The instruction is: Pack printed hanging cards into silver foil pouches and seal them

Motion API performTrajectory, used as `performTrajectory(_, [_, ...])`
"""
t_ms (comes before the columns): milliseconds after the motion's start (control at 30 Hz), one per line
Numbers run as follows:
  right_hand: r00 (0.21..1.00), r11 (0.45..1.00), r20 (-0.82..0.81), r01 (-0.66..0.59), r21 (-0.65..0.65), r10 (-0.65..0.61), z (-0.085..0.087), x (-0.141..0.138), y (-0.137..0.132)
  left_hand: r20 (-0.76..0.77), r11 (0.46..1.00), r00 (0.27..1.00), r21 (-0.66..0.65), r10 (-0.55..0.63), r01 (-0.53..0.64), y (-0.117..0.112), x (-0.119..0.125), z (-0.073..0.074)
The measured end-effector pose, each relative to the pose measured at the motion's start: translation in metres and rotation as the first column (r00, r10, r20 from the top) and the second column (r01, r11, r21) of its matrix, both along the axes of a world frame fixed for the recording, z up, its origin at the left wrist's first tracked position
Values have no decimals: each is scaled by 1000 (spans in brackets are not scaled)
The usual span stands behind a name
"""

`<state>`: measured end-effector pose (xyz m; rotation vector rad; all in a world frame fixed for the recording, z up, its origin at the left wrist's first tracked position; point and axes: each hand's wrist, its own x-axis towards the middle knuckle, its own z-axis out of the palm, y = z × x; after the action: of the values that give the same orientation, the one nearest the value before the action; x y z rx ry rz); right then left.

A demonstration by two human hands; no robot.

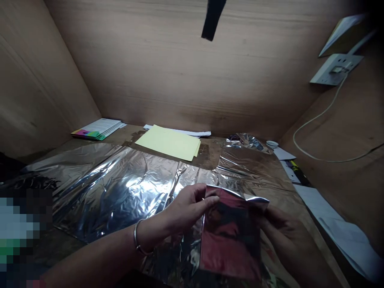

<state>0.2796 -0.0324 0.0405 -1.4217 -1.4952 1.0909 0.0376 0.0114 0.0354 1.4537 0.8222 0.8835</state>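
- Head view, hands: I see the left hand (189,208) at the upper-left edge of a folded piece of silver foil (231,236); its fingers (208,202) are closed on that edge; a metal bangle (138,238) circles the left wrist
- Head view, right side: the right hand (288,240) holds the foil's right edge; its fingers (270,216) are curled closed there, partly hidden behind the foil
- Head view, below the hands: I have the folded foil held over crinkled foil sheets (111,188) spread on the wooden surface (210,154)
- Head view, further back: I can make out pale yellow paper (168,142) near the rear wall; a stack of booklets (97,130) lies to its left; crumpled foil (247,141) lies to its right; a white cable (315,120) runs down the right wall from a wall socket (336,69)
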Motion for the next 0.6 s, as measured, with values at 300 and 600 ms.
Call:
performTrajectory(300, [943,982,-297,107,-153,-149,-15,-33,-4,26,976,981,-108,193,-189,-20,-4,-6])
performTrajectory(600, [949,967,-218,197,-160,-229,-30,-66,-13,188,848,924,-487,334,-207,-40,-14,-32])
